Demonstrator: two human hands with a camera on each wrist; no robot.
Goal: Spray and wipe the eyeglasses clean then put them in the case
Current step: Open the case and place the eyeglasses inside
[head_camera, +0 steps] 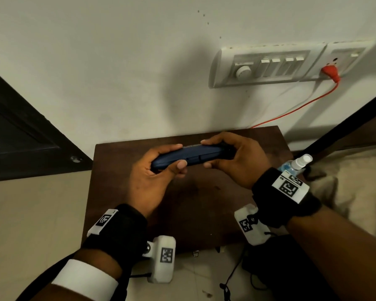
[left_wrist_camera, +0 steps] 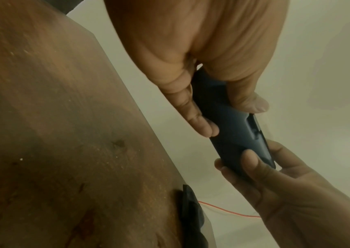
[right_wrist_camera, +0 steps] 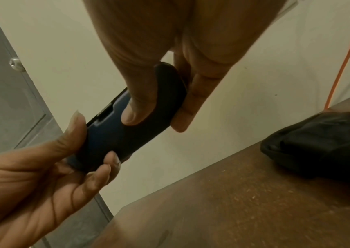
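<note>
Nearest, both wrists carry black straps with white marker blocks, and past them the two hands meet above the table (head_camera: 126, 192), each holding one end of the case (head_camera: 189, 158). So the case lies crosswise between the hands, off the tabletop, shut, with its seam and clasp notch facing the person. At its left end the left hand (head_camera: 152, 177) cups it from below, fingers curled round the far edge and the thumb (head_camera: 178, 165) pressed on the near face beside the notch. At its right end the right hand (head_camera: 232, 161) pinches it, thumb on the near side and fingers wrapped over the top and far edge. From the left wrist view, the left fingers (left_wrist_camera: 193, 115) lie along the underside while the thumb sits on the seam side. From the right wrist view, the right thumb (right_wrist_camera: 135, 107) presses the blue shell and the fingers back it from behind. Just right of the right wrist stands a spray bottle (head_camera: 297, 162), partly hidden by the strap. A dark cloth (right_wrist_camera: 318, 144) lies on the table beyond the right hand, apart from the case. Farther off, behind both hands, an orange cord (head_camera: 291, 111) runs up the wall (head_camera: 117, 72) to a switch panel (head_camera: 269, 66). No eyeglasses show in any view.
</note>
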